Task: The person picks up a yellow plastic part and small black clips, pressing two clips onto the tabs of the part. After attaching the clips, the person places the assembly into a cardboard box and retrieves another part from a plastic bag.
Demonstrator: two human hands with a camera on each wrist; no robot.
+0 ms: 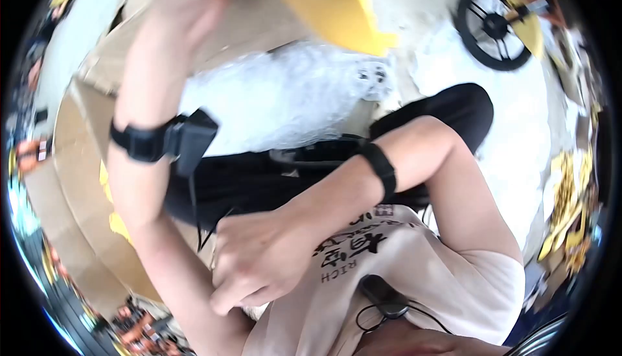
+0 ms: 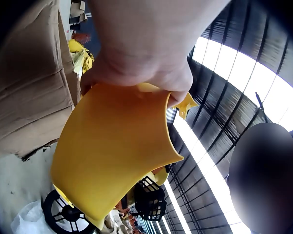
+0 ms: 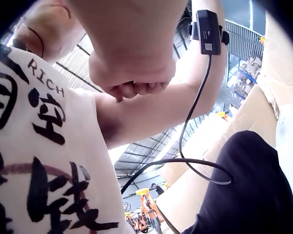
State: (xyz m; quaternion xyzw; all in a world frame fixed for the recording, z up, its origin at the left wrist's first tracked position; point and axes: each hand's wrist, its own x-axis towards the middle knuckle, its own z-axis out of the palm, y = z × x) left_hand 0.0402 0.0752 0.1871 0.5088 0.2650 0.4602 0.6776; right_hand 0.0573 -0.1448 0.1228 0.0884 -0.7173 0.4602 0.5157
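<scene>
A curved, glossy yellow plastic panel (image 2: 112, 146) hangs from my left hand (image 2: 136, 70), whose fingers grip its upper edge. In the head view my left arm reaches forward, the hand (image 1: 188, 6) blurred and the panel (image 1: 330, 9) cut off by the top of the frame. My right arm crosses in front of my chest. The right hand (image 1: 253, 262) is against my left upper arm, close to the shirt (image 1: 311, 310). Its fingers (image 3: 141, 88) are curled in, with nothing visible in them, in the right wrist view.
Clear plastic wrap (image 1: 278, 97) lies before my lap, beside cardboard (image 1: 71, 161) on the left. A black spoked wheel (image 1: 495, 25) with a yellow part stands at the upper right. Several yellow pieces (image 1: 564, 200) lie along the right side. A black basket (image 2: 149, 200) shows behind the panel.
</scene>
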